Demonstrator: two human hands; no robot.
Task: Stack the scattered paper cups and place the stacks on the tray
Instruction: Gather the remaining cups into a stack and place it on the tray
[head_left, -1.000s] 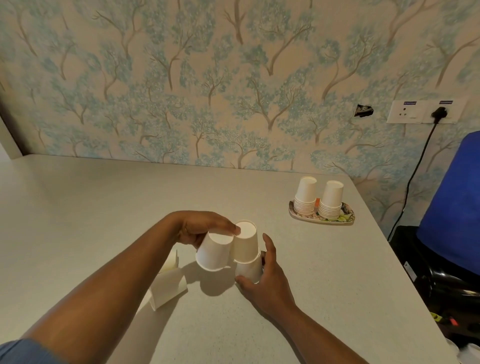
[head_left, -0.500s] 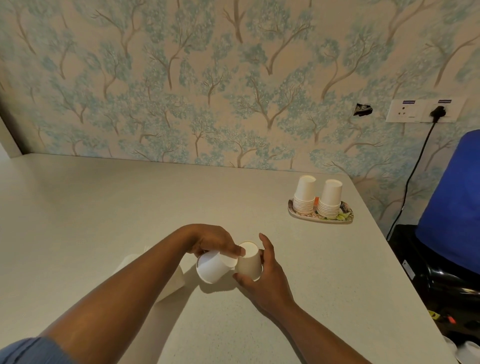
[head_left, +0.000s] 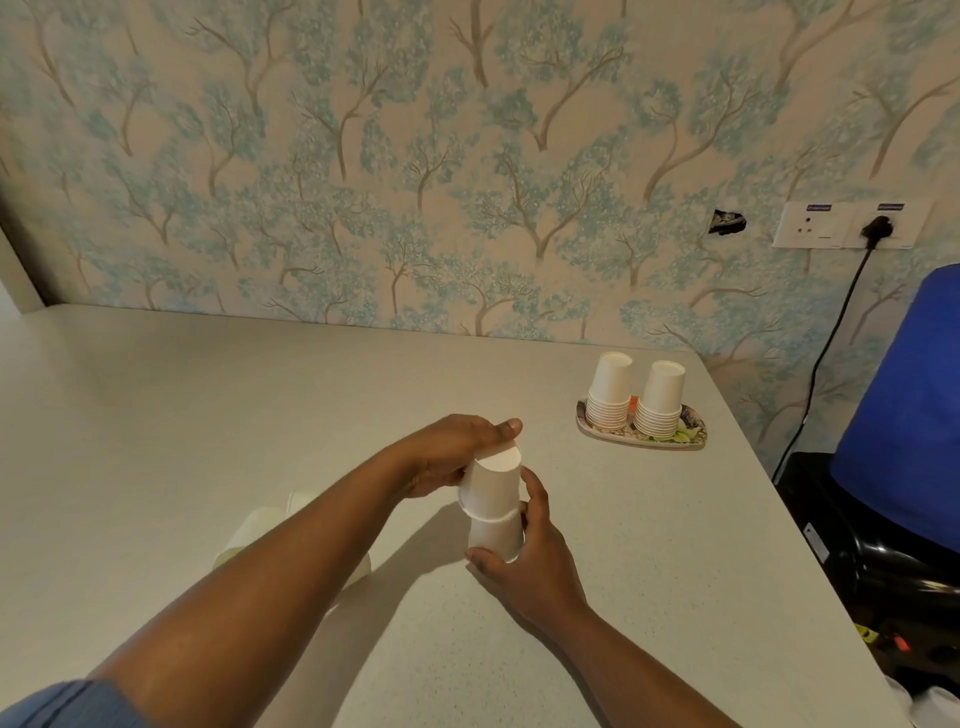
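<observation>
My left hand (head_left: 447, 457) grips an upside-down white paper cup (head_left: 493, 486) and holds it over a second upside-down cup (head_left: 493, 535), slightly tilted. My right hand (head_left: 524, 566) holds that lower cup, which stands on the table. More loose cups (head_left: 249, 535) lie on the table behind my left forearm, partly hidden. At the far right, a patterned tray (head_left: 670, 440) carries two tall stacks of inverted cups, a left stack (head_left: 609, 387) and a right stack (head_left: 660, 400).
The pale table (head_left: 208, 415) ends at its right edge near the tray. Beyond that edge stand a blue object (head_left: 904, 415) and a black one (head_left: 852, 540). A cable hangs from a wall socket (head_left: 878, 228). Patterned wallpaper backs the table.
The left hand swung its cup from beside the right hand's cup up and over it. The two cups now sit one over the other instead of side by side.
</observation>
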